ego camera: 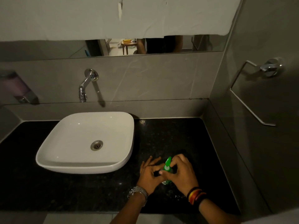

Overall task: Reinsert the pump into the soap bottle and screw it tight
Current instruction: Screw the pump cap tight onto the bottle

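Black stone surface [178, 135] right of white sink [84, 165], bottle [166, 182] standing near front edge, green pump [167, 164] on its neck, right hand [179, 172] gripping pump collar, left hand [149, 172] pinching bottle neck, other fingers splayed.

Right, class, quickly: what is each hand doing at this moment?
Left hand: fingers partly spread, steadying the soap bottle; a firm hold cannot be told.
Right hand: closed on the green pump at the bottle's neck.
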{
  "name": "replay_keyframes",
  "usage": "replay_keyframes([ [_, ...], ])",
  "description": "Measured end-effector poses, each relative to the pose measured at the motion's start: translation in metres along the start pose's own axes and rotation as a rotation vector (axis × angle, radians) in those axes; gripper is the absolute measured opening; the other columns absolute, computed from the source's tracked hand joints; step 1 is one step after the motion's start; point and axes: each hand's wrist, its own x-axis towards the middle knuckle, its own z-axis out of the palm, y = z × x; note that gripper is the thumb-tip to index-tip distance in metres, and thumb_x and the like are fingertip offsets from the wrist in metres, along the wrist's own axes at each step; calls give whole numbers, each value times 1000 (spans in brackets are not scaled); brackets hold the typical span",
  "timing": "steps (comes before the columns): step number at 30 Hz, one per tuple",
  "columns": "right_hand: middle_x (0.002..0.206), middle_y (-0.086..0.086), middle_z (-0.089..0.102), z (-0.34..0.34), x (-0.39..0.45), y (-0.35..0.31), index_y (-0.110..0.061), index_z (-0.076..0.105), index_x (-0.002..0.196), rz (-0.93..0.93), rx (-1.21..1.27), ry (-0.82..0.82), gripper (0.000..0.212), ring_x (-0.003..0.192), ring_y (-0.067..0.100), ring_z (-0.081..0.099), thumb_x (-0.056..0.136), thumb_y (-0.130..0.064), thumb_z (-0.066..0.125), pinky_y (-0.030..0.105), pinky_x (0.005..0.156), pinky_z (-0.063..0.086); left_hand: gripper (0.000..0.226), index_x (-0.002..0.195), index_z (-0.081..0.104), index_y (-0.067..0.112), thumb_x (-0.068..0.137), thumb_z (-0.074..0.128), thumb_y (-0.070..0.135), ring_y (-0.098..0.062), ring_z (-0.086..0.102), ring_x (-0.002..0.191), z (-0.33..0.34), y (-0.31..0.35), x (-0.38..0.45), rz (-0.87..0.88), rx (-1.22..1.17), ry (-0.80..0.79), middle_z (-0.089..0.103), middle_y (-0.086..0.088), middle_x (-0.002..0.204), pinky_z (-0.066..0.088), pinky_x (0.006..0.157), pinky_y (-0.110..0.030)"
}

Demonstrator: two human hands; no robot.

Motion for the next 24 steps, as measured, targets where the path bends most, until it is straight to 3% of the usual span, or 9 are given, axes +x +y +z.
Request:
replay_keyframes([
  [3,110,-16,49,1,3,0,-30,62,94,32,-22,-67,54,102,4,52,61,-72,72,25,90,49,47,122,56,58,80,76,46,-12,14,152,-1,1,-1,4,11,-1,42,14,154,-2,122,-38],
  [6,126,-18,47,-4,-3,9,-24,72,103,-28,100,-131,40,119,4,52,76,-53,73,28,102,50,48,124,60,53,79,75,52,-11,14,151,0,2,-1,1,16,-3,42,14,154,-2,122,-39],
  [8,118,-11,55,-5,-8,9,-20,72,89,-34,112,-57,23,113,10,57,76,-38,81,36,98,53,49,122,63,53,75,76,57,-8,14,149,1,1,-2,-10,-4,-6,43,14,154,-1,123,-42],
  [10,106,-5,58,-5,-6,2,-16,67,81,38,105,21,30,103,14,60,70,-35,87,36,90,54,48,121,64,52,75,76,56,-10,17,149,2,1,-1,-10,-20,11,45,13,152,1,124,-44],
  [12,104,-2,58,-3,-5,-4,-14,68,89,103,105,27,39,100,16,61,67,-39,89,34,86,55,47,123,64,49,78,76,51,-15,19,150,2,0,1,9,-12,16,47,11,151,4,124,-48],
  [15,117,-7,56,1,-8,-6,-21,71,106,155,198,-6,42,112,14,58,70,-37,87,28,94,52,46,124,63,49,79,76,50,-17,20,151,3,-2,1,26,-7,9,48,10,151,4,124,-50],
  [17,115,-7,58,7,-12,-8,-16,73,100,176,199,30,38,111,15,60,71,-36,88,26,93,53,46,124,65,47,80,76,48,-17,20,150,3,-3,0,24,-18,14,49,10,150,2,124,-48],
  [21,92,3,60,17,-12,-20,-11,62,78,282,113,140,46,87,21,62,62,-41,92,41,77,55,46,122,68,40,78,78,44,-17,22,150,4,-3,-2,5,-15,23,51,8,149,3,124,-50],
  [24,106,0,59,17,-16,-19,-17,68,93,261,133,111,42,100,17,60,66,-41,89,33,87,54,43,122,68,41,80,76,44,-18,23,150,4,-4,-1,4,11,21,51,9,149,3,124,-51],
])
